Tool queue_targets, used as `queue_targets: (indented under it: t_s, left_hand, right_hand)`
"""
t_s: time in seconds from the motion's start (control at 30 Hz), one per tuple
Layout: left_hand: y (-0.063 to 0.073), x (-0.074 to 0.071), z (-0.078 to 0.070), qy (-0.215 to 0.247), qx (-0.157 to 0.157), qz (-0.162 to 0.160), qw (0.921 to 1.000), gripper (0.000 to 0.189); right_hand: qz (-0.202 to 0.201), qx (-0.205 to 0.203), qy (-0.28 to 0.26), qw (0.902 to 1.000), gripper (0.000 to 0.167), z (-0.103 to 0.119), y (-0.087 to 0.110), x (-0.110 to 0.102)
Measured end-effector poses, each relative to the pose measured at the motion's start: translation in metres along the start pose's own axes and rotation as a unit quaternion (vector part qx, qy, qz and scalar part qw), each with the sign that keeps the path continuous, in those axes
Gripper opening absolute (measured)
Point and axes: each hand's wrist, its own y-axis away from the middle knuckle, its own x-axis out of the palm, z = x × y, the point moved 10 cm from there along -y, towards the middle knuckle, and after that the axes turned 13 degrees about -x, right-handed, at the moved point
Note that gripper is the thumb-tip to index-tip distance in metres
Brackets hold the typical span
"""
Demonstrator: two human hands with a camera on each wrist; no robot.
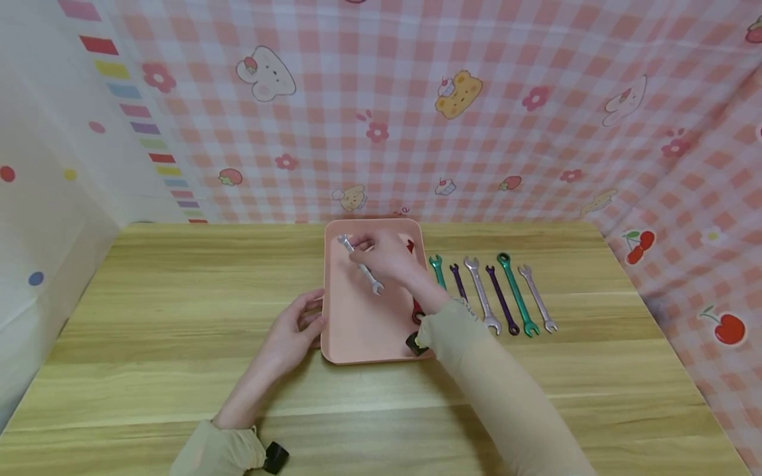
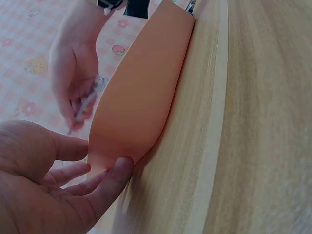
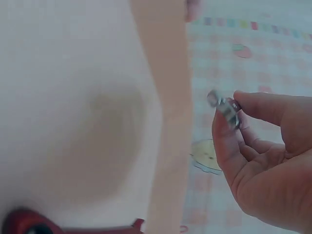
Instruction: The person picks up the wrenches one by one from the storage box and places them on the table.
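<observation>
My right hand point(image 1: 387, 254) is above the pink tray point(image 1: 351, 334), pinching a silver wrench point(image 1: 370, 277) between thumb and fingers. Both of its open ends stick out past the fingers, and the right wrist view shows this wrench point(image 3: 226, 111) end-on and blurred. Against the tray's left outer wall point(image 2: 139, 83) rest the fingertips of my left hand point(image 1: 292, 337), with none reaching over the rim. A red wrench point(image 1: 418, 311) lies along the tray's right side, its middle hidden by my right hand and wrist.
Right of the tray, several wrenches lie in a row: green point(image 1: 436, 264), purple point(image 1: 455, 274), silver point(image 1: 482, 297), purple point(image 1: 503, 301), green point(image 1: 518, 294) and silver point(image 1: 538, 301). My right forearm covers some lower ends. A checked cloth point(image 1: 405, 158) hangs behind the wooden table point(image 1: 196, 297).
</observation>
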Motion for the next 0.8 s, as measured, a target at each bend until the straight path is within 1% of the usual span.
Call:
queue_targets:
  t_s: [0.1, 0.17, 0.27, 0.33, 0.4, 0.5, 0.6, 0.7, 0.8]
  left_hand:
    - [-0.001, 0.000, 0.001, -0.001, -0.003, -0.001, 1.0000, 0.053]
    - [0.000, 0.000, 0.000, -0.002, -0.004, 0.000, 1.0000, 0.053]
    - [0.000, 0.000, 0.000, -0.002, -0.003, -0.001, 1.0000, 0.053]
    - [0.001, 0.000, 0.000, -0.003, -0.001, -0.001, 1.0000, 0.054]
    - [0.001, -0.001, 0.000, -0.004, -0.001, -0.003, 1.0000, 0.054]
    - [0.001, -0.001, 0.001, -0.005, -0.001, -0.004, 1.0000, 0.054]
    - [0.001, -0.001, 0.001, -0.003, 0.000, -0.004, 1.0000, 0.054]
    - [0.000, -0.001, 0.002, 0.000, -0.001, -0.003, 1.0000, 0.054]
    - [0.000, -0.001, 0.002, 0.001, -0.002, -0.002, 1.0000, 0.054]
  right_hand:
    - [-0.023, -0.009, -0.031, 0.9992, 0.023, 0.004, 0.008, -0.013]
    - [-0.030, -0.004, -0.062, 0.9976, 0.025, 0.004, 0.014, -0.022]
    - [-0.041, 0.023, -0.108, 0.9930, 0.030, -0.001, 0.024, -0.035]
    - [-0.047, 0.045, -0.141, 0.9878, 0.034, -0.007, 0.033, -0.044]
    - [-0.062, 0.054, -0.158, 0.9840, 0.037, -0.012, 0.041, -0.056]
    - [-0.090, 0.050, -0.162, 0.9813, 0.040, -0.020, 0.055, -0.075]
    - [-0.120, 0.042, -0.153, 0.9801, 0.042, -0.029, 0.069, -0.093]
    - [-0.142, 0.039, -0.150, 0.9775, 0.044, -0.039, 0.087, -0.106]
    - [-0.156, 0.038, -0.143, 0.9766, 0.046, -0.049, 0.106, -0.117]
